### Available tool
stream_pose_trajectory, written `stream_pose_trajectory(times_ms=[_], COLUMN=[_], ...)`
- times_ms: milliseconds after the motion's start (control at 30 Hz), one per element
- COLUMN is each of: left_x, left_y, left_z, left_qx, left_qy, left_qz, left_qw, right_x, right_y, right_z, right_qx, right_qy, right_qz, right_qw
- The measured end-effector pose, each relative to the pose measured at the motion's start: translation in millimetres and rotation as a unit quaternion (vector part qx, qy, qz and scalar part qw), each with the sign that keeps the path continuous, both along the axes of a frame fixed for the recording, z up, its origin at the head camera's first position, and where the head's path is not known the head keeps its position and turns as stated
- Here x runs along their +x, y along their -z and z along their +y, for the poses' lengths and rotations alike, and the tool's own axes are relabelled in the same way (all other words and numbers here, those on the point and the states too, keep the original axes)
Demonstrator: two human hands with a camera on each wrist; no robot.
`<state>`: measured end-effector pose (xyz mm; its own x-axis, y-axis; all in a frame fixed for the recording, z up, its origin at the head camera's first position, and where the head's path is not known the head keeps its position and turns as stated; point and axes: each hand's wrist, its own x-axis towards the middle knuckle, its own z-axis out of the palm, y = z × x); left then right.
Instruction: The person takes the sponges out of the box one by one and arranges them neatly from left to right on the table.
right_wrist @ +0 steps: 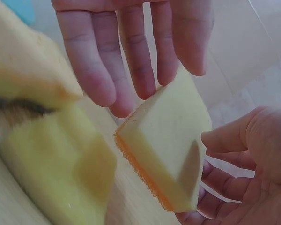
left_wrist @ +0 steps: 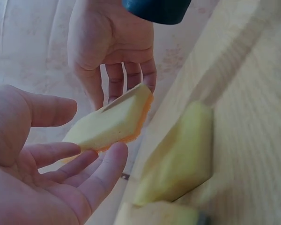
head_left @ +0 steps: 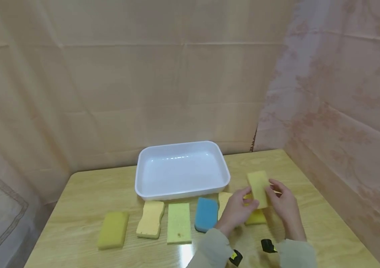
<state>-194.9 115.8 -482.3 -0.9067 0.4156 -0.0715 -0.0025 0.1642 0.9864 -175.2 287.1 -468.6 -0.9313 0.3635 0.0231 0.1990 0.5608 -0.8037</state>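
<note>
Above the table's right side, a pale yellow sponge (head_left: 258, 188) with an orange scouring layer (right_wrist: 145, 176) is held up at a tilt. My right hand (head_left: 284, 208) pinches its side, the thumb on the pale face and the fingers behind. My left hand (head_left: 236, 209) touches the opposite edge with extended fingers; its thumb stands apart from the sponge in the left wrist view. Below the hands lies a yellow sponge (head_left: 256, 217), partly covered. Beside it, a light wavy sponge (head_left: 223, 201) is partly hidden by the left hand.
A white tray (head_left: 183, 194) stands at the back of the wooden table (head_left: 86, 197). Along the front lie a yellow sponge (head_left: 113, 230), a wavy cream sponge (head_left: 151, 219), a flat pale green sponge (head_left: 179, 223) and a blue sponge (head_left: 206, 214). Curtains (head_left: 176, 82) hang behind.
</note>
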Motion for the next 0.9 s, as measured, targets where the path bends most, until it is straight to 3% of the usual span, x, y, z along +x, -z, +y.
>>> stream_pose_trajectory(times_ms=[433,667,900], left_x=[5.1,1.3,8.5], left_y=[7.9,12.2,8.2], left_z=[28.6,35.0,45.8], left_qx=[-0.054,-0.115,-0.116], left_qy=[0.026,0.029,0.047], left_qz=[-0.041,-0.014,0.003], left_qw=[0.9974,0.9928,0.9921], right_x=[13.3,13.0,14.1], right_y=[15.1,24.1,26.6], right_z=[32.2,37.0,42.1], right_qx=[-0.003,-0.003,0.015], right_qy=[0.012,0.003,-0.005], right_qz=[-0.027,-0.045,-0.047], right_qw=[1.000,0.999,0.999])
